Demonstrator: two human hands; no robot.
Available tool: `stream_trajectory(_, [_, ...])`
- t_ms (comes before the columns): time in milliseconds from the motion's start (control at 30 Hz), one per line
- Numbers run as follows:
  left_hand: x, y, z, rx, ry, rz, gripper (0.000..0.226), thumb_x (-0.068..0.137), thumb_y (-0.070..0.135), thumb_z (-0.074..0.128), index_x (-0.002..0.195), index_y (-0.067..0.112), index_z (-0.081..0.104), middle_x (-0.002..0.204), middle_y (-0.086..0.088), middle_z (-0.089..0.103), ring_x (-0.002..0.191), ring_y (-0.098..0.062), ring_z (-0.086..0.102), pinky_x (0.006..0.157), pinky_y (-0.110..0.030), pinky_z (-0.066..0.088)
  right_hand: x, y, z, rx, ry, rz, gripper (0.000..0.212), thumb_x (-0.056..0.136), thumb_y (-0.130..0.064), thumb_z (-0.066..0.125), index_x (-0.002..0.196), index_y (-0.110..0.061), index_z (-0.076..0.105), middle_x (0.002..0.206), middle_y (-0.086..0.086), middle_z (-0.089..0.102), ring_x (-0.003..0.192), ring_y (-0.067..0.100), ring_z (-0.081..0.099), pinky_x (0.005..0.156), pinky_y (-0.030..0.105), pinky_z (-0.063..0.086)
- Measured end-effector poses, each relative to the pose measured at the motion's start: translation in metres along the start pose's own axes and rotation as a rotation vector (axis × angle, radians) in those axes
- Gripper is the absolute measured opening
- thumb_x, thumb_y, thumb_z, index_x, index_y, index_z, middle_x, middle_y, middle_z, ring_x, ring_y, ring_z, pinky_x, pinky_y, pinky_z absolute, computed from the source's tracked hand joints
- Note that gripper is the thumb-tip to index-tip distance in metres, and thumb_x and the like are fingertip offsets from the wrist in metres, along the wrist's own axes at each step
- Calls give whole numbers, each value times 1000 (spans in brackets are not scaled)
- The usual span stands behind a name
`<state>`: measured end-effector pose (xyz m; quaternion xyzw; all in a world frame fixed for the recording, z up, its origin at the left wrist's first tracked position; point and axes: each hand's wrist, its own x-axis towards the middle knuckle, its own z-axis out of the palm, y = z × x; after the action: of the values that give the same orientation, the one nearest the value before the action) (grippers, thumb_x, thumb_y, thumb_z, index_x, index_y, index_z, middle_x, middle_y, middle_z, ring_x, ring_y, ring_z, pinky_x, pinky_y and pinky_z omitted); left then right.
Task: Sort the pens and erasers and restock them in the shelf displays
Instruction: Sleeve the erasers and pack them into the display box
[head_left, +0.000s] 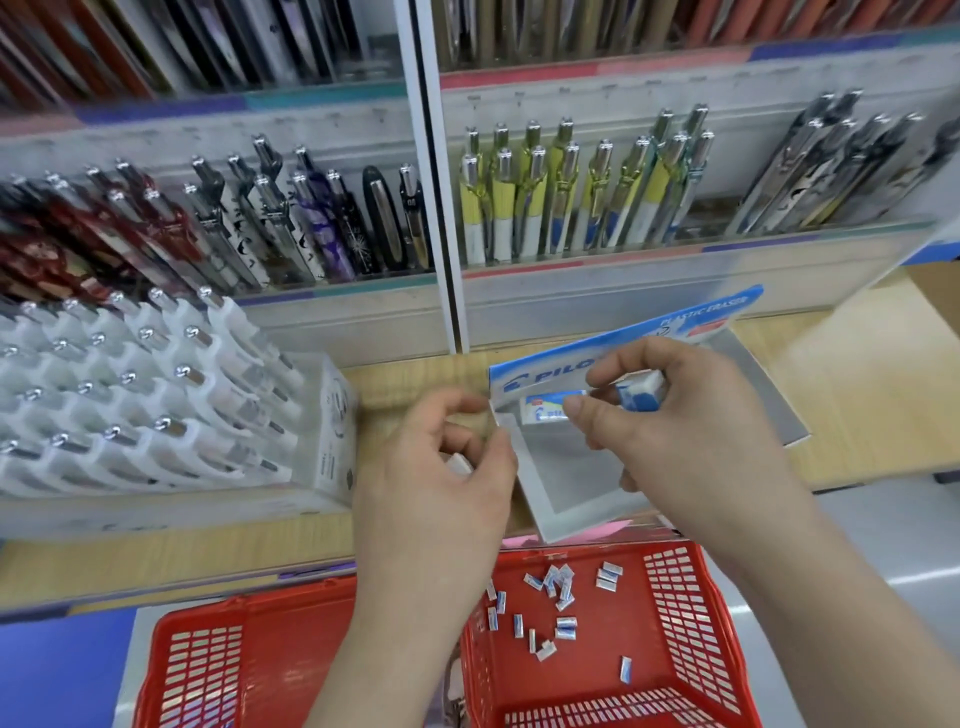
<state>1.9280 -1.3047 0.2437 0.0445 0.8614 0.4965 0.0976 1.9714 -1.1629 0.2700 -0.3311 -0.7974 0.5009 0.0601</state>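
My right hand (691, 431) pinches a blue-and-white eraser (641, 391) above the blue-and-white eraser display box (550, 499) on the wooden shelf. One eraser (551, 410) lies at the back of that box. My left hand (441, 462) hovers at the box's left edge, its fingers curled round a small white eraser (460, 463). Below, a red basket (685, 613) holds several loose erasers (558, 597). Pens stand in shelf displays behind, dark patterned ones (218, 218) to the left and yellow-and-blue ones (576, 197) to the right.
A white honeycomb pen rack (156, 395) with several pens stands at the left of the shelf. A second red basket (234, 665) sits lower left. Grey pens (826, 166) fill the far-right display. The wooden shelf (841, 374) extends right of the box.
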Motion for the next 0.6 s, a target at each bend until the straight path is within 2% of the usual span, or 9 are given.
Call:
stream_trajectory(67, [5, 0, 0, 16, -43, -4, 26, 76, 39, 66, 100, 46, 59, 64, 16, 64, 63, -5, 60, 64, -32, 48, 5, -1, 8, -8, -2, -1, 16, 74, -26, 78, 75, -23, 63, 68, -4, 67, 64, 18, 65, 61, 42, 57])
stream_trajectory(100, [8, 2, 0, 21, -70, -2, 26, 77, 39, 66, 97, 53, 59, 64, 14, 64, 62, -8, 62, 64, -34, 51, 7, -1, 12, -7, -2, 4, 15, 74, -26, 79, 73, -23, 64, 66, -6, 66, 61, 16, 63, 62, 42, 57])
stream_trajectory(167, [12, 6, -1, 56, -101, 12, 28, 78, 36, 66, 78, 63, 58, 64, 11, 63, 54, -8, 59, 58, -36, 52, 9, 0, 20, -5, 12, 6, 14, 74, -25, 78, 72, -24, 64, 64, -8, 64, 57, 13, 59, 64, 41, 57])
stream_trajectory(267, [17, 9, 1, 115, -84, 6, 20, 76, 33, 68, 68, 49, 61, 62, 12, 61, 49, -6, 51, 49, -28, 43, 10, 3, 25, -41, 28, -13, 14, 73, -23, 78, 73, -25, 64, 66, -12, 61, 56, 14, 59, 61, 33, 54])
stream_trajectory(333, [18, 12, 1, 139, -68, -21, 12, 75, 34, 69, 71, 45, 64, 61, 18, 60, 48, -4, 50, 47, -23, 38, 10, 5, 24, -99, 19, -30, 14, 72, -21, 77, 77, -27, 66, 65, -17, 58, 57, 9, 57, 59, 24, 47])
stream_trajectory(400, [20, 14, 1, 189, -67, -38, 6, 73, 37, 68, 77, 42, 66, 64, 25, 59, 51, -1, 51, 46, -21, 33, 9, 7, 24, -197, 36, -56, 16, 73, -21, 77, 83, -29, 68, 69, -20, 58, 67, 6, 57, 61, 18, 44])
stream_trajectory(500, [22, 17, 2, 263, -59, -36, 6, 72, 38, 68, 74, 38, 62, 66, 28, 58, 54, 3, 53, 43, -16, 28, 6, 6, 27, -284, 99, -65, 14, 74, -24, 77, 81, -29, 66, 77, -14, 64, 79, 12, 60, 69, 25, 45])
stream_trajectory(600, [23, 20, 4, 350, -36, -15, 14, 71, 40, 67, 67, 37, 54, 60, 21, 58, 51, 3, 52, 41, -14, 27, 5, 4, 27, -343, 136, -63, 14, 76, -29, 75, 76, -30, 61, 76, -11, 63, 80, 17, 59, 69, 27, 43])
